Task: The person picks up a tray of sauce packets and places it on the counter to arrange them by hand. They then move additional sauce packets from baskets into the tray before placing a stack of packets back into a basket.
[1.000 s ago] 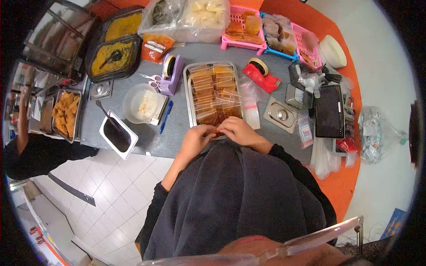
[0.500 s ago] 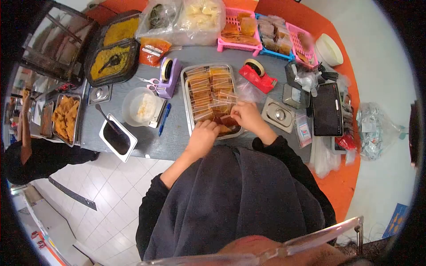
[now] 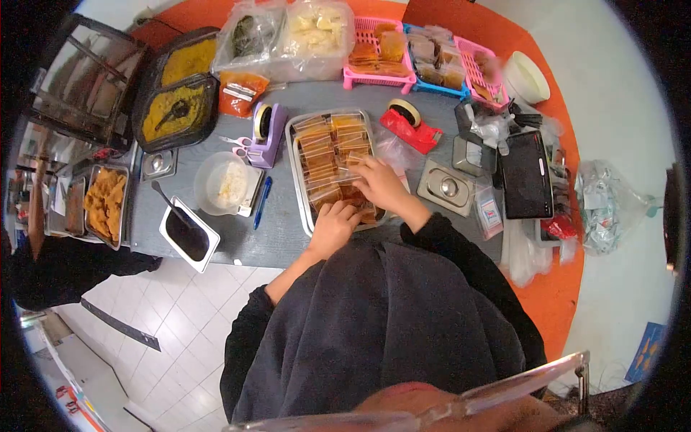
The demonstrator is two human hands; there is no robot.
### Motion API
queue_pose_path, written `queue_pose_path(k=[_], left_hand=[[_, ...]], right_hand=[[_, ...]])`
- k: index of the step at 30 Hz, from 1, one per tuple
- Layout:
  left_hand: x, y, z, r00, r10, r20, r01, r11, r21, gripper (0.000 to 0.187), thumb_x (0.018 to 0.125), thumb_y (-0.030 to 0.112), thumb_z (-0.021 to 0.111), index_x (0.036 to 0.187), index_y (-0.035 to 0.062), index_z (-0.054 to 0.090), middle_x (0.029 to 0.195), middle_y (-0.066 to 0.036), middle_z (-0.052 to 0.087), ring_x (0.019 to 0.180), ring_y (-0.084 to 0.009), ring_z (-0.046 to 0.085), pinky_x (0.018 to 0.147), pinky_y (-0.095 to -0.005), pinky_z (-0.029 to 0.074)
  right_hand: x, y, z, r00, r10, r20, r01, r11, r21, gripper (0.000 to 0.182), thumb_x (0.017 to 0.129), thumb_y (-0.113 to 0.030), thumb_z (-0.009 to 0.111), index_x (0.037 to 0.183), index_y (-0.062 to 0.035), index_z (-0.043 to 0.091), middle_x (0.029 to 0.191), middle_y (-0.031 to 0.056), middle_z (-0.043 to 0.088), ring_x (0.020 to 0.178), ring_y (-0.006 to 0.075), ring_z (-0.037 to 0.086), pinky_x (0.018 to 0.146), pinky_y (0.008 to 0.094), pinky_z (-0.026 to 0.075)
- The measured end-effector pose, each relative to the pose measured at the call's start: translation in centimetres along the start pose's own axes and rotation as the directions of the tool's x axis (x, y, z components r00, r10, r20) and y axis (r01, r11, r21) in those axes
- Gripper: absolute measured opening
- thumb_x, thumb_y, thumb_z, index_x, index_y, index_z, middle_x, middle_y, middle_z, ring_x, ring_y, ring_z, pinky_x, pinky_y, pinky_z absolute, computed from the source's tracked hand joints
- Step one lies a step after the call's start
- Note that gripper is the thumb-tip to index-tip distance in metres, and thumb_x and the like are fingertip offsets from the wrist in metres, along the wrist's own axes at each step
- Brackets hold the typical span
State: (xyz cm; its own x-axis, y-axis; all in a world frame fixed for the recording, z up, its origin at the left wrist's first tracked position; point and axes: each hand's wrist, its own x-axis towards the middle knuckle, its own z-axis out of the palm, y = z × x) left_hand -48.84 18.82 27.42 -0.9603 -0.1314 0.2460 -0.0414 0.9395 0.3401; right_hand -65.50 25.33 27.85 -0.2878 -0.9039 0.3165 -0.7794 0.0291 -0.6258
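Note:
A metal tray (image 3: 294, 155) holds rows of small clear packets (image 3: 317, 155) filled with something orange-brown. At its near edge rests my left hand (image 3: 335, 227), its fingers bent down over the front packets. My right hand (image 3: 379, 186) reaches over the right side of the tray, fingers curled onto a clear packet (image 3: 353, 171) in the right row. What lies beneath the fingertips of either hand is too small to make out for certain.
Left of the tray are a purple tape dispenser (image 3: 271, 140), scissors (image 3: 237, 145), a blue pen (image 3: 263, 201), a bowl (image 3: 216, 189) and a dark-sauce container (image 3: 205, 258). Rightward are a red tape dispenser (image 3: 414, 133), a metal lid (image 3: 439, 189) and a tablet (image 3: 525, 176). A co-worker's arm (image 3: 36, 209) shows far left.
My right hand has moved up and left, further over the packets. My left hand has shifted slightly down and right. The co-worker at the far left has moved.

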Motion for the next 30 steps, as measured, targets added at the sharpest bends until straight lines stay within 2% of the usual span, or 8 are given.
queue_pose_path(k=[2,6,8,9,16,18,21,30], left_hand=[[0.1,0.3,-0.5,0.999,0.001,0.043,-0.002,1.0,0.027,0.025,0.07,0.012,0.052,0.093,0.0096,0.062,0.088,-0.003,0.055,0.089,-0.0204,0.049,0.085,-0.0352,0.036],[0.1,-0.1,-0.2,0.988,0.012,-0.155,-0.004,0.999,0.051,0.028,0.071,0.012,0.052,0.097,0.0077,0.06,0.089,-0.002,0.055,0.093,-0.0206,0.048,0.087,-0.0373,0.034],[-0.1,-0.5,0.6,0.981,-0.023,-0.192,0.035,0.998,0.056,0.028,0.071,0.012,0.052,0.098,0.0071,0.059,0.09,-0.003,0.054,0.094,-0.0212,0.047,0.087,-0.0383,0.034],[-0.1,-0.8,1.0,0.983,-0.031,-0.18,0.035,0.999,0.015,0.028,0.071,0.013,0.051,0.098,0.0074,0.059,0.093,-0.004,0.055,0.096,-0.0226,0.047,0.087,-0.0404,0.033],[0.4,-0.9,1.2,0.992,-0.072,-0.104,0.082,0.992,0.095,0.025,0.072,0.013,0.051,0.095,0.009,0.059,0.092,-0.001,0.053,0.097,-0.0198,0.046,0.086,-0.0402,0.032],[0.5,-0.8,0.7,0.993,-0.037,-0.108,0.047,0.994,0.094,0.023,0.072,0.014,0.051,0.094,0.0099,0.059,0.091,0.0,0.053,0.096,-0.0189,0.046,0.086,-0.0402,0.032],[0.2,-1.1,1.6,0.996,-0.013,-0.092,0.018,0.998,0.052,0.025,0.072,0.014,0.05,0.095,0.0114,0.058,0.092,0.001,0.054,0.096,-0.0196,0.047,0.087,-0.042,0.03],[0.4,-1.1,1.5,0.984,-0.03,-0.176,0.03,1.0,-0.001,0.026,0.071,0.011,0.051,0.096,0.0087,0.058,0.095,-0.002,0.054,0.093,-0.0194,0.048,0.089,-0.042,0.03]], right_hand=[[0.8,-0.4,0.5,1.0,-0.011,0.014,0.015,0.946,-0.323,0.01,0.073,-0.011,0.06,0.078,-0.0031,0.061,0.081,0.0135,0.058,0.088,0.0325,0.055,0.074,0.0389,0.044],[0.8,0.1,-0.5,0.991,-0.041,0.129,0.065,0.98,-0.186,0.009,0.071,-0.009,0.063,0.077,-0.0026,0.06,0.078,0.014,0.057,0.08,0.0309,0.055,0.067,0.04,0.043],[0.1,-0.4,-1.5,0.873,0.086,0.481,-0.084,0.996,-0.027,0.01,0.07,-0.008,0.063,0.077,-0.0017,0.061,0.076,0.0136,0.057,0.076,0.0305,0.056,0.066,0.0382,0.044],[-0.2,-0.1,-1.4,0.871,0.089,0.484,-0.086,0.996,-0.028,0.01,0.07,-0.008,0.063,0.077,-0.0017,0.061,0.076,0.0136,0.057,0.076,0.0305,0.056,0.066,0.0382,0.044],[0.8,1.4,-0.4,0.937,0.115,0.329,-0.177,0.97,0.166,0.013,0.075,-0.015,0.063,0.08,-0.0033,0.062,0.08,0.0091,0.058,0.08,0.0284,0.055,0.068,0.0358,0.043],[1.0,0.6,0.4,0.989,0.116,-0.09,-0.142,0.917,-0.373,0.01,0.072,-0.016,0.064,0.078,-0.0071,0.063,0.086,0.0049,0.055,0.09,0.0257,0.051,0.078,0.0391,0.038],[1.5,0.7,0.3,0.986,0.159,0.05,-0.127,0.911,-0.393,0.01,0.069,-0.017,0.065,0.076,-0.01,0.063,0.089,0.0013,0.052,0.094,0.0242,0.046,0.078,0.0383,0.034],[-1.3,0.1,-0.7,1.0,0.004,0.022,0.002,0.96,-0.279,0.009,0.072,-0.012,0.062,0.08,-0.0093,0.065,0.09,0.0033,0.055,0.086,0.0228,0.05,0.074,0.0356,0.036]])
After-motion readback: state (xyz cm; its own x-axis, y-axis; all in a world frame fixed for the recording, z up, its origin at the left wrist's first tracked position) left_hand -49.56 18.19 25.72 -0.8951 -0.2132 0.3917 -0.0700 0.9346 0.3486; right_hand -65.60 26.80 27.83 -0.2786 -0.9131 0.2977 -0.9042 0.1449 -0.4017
